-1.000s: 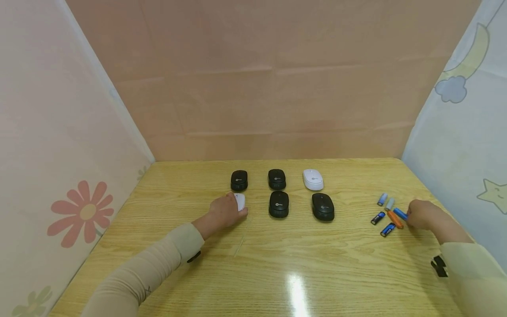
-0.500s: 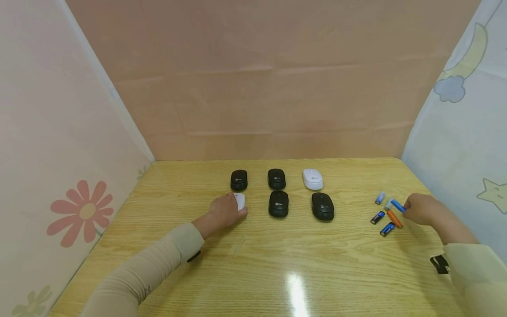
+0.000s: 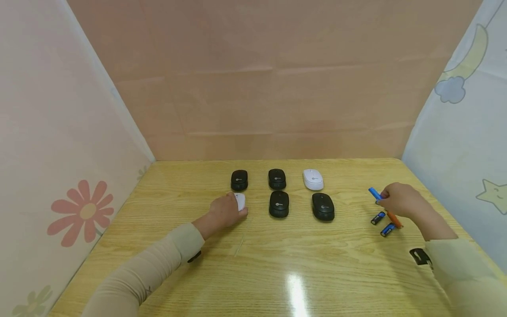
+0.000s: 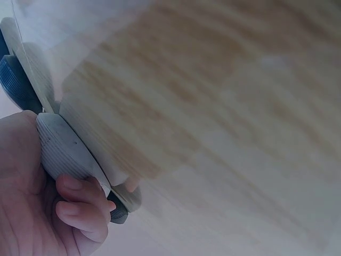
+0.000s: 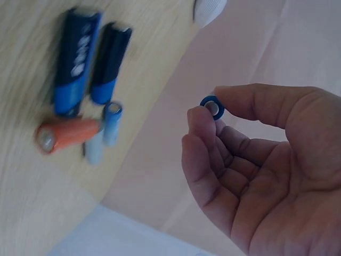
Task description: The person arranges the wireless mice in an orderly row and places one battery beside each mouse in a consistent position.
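Note:
My left hand [image 3: 226, 210] grips a white computer mouse [image 3: 240, 201] on the table; the left wrist view shows the thumb side and curled fingers around its ribbed side [image 4: 66, 149]. At the right, my right hand [image 3: 401, 200] pinches a blue battery [image 3: 374, 193] between thumb and fingertips, lifted off the table. Its round end [image 5: 212, 108] faces the right wrist camera. Below that hand lie an orange battery [image 3: 394, 219] and two dark blue batteries [image 3: 378, 217]. Two pale small batteries [image 5: 112, 124] show in the right wrist view, mostly hidden by the hand from the head.
Black mice stand in two rows: back left [image 3: 239, 180], back middle [image 3: 277, 179], front middle [image 3: 279, 204] and front right [image 3: 323, 206]. Another white mouse [image 3: 313, 179] is at back right. Printed cloth walls enclose the wooden table [image 3: 317, 264].
My right hand has lifted the blue battery from beside the orange one and carried it left and away from me, over the pale batteries. The left hand stays on the white mouse.

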A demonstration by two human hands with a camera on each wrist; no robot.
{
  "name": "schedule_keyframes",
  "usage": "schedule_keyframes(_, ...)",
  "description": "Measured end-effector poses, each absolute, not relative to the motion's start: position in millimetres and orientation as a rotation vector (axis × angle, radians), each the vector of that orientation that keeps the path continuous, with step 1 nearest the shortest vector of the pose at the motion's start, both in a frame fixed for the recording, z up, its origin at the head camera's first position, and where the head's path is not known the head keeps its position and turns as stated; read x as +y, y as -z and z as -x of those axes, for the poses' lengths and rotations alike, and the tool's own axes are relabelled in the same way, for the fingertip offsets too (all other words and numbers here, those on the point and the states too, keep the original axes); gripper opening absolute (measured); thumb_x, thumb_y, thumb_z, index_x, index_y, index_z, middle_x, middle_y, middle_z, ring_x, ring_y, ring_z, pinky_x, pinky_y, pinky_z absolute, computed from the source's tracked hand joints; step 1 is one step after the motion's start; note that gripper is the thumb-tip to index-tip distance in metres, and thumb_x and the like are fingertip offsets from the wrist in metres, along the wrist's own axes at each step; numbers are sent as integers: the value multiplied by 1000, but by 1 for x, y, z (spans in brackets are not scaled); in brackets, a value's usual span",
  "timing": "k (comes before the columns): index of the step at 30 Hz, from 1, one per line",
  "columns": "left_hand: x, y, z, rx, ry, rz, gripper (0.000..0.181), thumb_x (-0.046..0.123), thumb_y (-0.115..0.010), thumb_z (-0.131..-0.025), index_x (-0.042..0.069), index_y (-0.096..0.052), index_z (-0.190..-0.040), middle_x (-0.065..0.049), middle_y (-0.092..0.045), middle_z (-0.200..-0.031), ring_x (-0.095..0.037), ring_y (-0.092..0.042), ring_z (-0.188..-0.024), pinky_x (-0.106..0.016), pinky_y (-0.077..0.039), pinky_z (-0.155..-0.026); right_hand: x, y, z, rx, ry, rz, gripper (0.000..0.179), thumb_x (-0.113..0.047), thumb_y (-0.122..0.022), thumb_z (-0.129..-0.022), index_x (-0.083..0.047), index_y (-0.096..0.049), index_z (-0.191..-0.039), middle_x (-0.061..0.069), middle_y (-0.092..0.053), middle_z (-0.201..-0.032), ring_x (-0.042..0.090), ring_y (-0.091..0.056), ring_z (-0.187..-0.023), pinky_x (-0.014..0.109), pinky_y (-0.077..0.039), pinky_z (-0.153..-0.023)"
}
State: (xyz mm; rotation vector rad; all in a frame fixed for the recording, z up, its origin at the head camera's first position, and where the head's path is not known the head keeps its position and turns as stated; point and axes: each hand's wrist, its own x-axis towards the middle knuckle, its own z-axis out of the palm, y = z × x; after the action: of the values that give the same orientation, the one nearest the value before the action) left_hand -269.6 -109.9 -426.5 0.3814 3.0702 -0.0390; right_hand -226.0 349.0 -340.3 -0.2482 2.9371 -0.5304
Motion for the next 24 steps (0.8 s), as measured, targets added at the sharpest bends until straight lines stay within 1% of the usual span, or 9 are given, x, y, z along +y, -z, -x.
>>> schedule_keyframes(2,-110,428,271,3066,37,-382,75,58,-44,-94,-15,-50,-115,-11,-51,-69,-19,-52,-53,-33,-45,-47,340,337,228,2938,543,241,37,-8,-55,-90,-17,-35,-60,-5,-26,-54,11,-25,-49,31,-26,-50)
schedule_keyframes(6,-111,429,272,3059,42,-382,77,59,-43,-94,-15,-50,-116,-11,-51,-69,-19,-52,-53,-33,-45,-47,322,335,234,2957,571,235,31,-9,-55,-90,-13,-45,-61,-3,-30,-54,13,-30,-48,31,-29,-49)
schedule_keyframes(9,-111,429,272,3057,50,-383,77,59,-42,-94,-15,-50,-116,-11,-51,-69,-19,-52,-53,-33,-45,-47,307,335,239,2982,584,248,25,-10,-56,-91,-8,-55,-67,-1,-36,-55,14,-34,-49,32,-30,-50)
schedule_keyframes(11,-111,428,272,3057,51,-383,76,58,-42,-94,-14,-50,-115,-11,-51,-70,-19,-51,-53,-33,-45,-47,297,335,243,3001,585,257,23,-11,-57,-91,-6,-57,-69,-1,-38,-54,14,-35,-49,32,-30,-50)
schedule_keyframes(15,-110,426,270,3061,45,-389,75,58,-44,-94,-14,-51,-114,-11,-51,-71,-19,-51,-53,-33,-45,-47,277,333,250,3011,599,275,17,-12,-58,-90,0,-63,-79,2,-50,-62,17,-44,-54,32,-35,-52)
schedule_keyframes(18,-109,425,270,3060,38,-386,76,59,-44,-94,-14,-51,-115,-11,-52,-72,-19,-51,-53,-33,-45,-48,261,333,254,3006,619,281,17,-12,-58,-90,3,-66,-86,5,-56,-68,19,-49,-58,32,-38,-53)
schedule_keyframes(20,-109,426,270,3059,36,-379,77,59,-44,-94,-14,-50,-117,-11,-52,-71,-19,-51,-53,-33,-45,-48,250,332,256,3001,640,287,18,-12,-59,-91,4,-67,-89,5,-57,-69,19,-49,-57,32,-38,-53)
schedule_keyframes(22,-110,426,270,3058,32,-372,78,59,-43,-94,-14,-50,-118,-11,-52,-70,-19,-51,-53,-32,-44,-48,239,333,258,3000,662,298,18,-13,-59,-91,3,-67,-88,5,-56,-68,18,-48,-56,32,-37,-53)
schedule_keyframes(24,-110,426,270,3062,36,-377,78,59,-43,-94,-15,-50,-119,-11,-52,-68,-19,-51,-52,-32,-44,-47,228,334,260,3008,674,317,18,-13,-60,-91,2,-66,-82,4,-53,-64,17,-44,-54,31,-35,-52)
